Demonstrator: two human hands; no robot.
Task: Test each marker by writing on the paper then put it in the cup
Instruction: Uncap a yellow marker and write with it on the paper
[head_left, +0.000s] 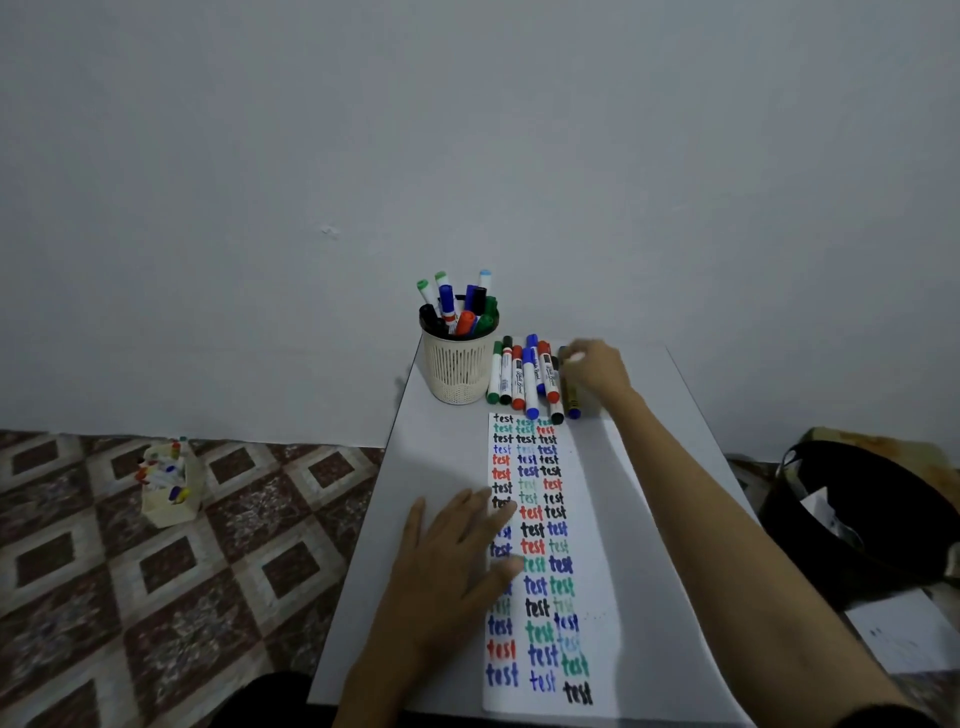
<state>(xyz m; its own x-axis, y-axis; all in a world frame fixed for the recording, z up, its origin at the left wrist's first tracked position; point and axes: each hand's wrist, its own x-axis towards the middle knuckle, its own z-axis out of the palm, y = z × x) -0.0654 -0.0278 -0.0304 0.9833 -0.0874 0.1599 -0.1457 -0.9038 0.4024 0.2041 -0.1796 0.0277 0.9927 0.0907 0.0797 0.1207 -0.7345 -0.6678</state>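
Note:
A white paper strip (587, 519) covered with the word "test" in several colours lies on a small grey table (447, 467). My left hand (452, 561) rests flat on the strip's left edge, fingers straight. A cream mesh cup (457, 369) at the far left of the table holds several markers. Beside it lies a row of loose markers (524, 376). My right hand (597, 369) reaches over the right end of that row, fingers curled round the rightmost blue-tipped marker (573, 402).
The table stands against a plain wall. A cream box of small coloured items (169, 480) sits on the patterned floor at left. At right are a black bin (862, 514) and loose white paper (909, 631) on the floor.

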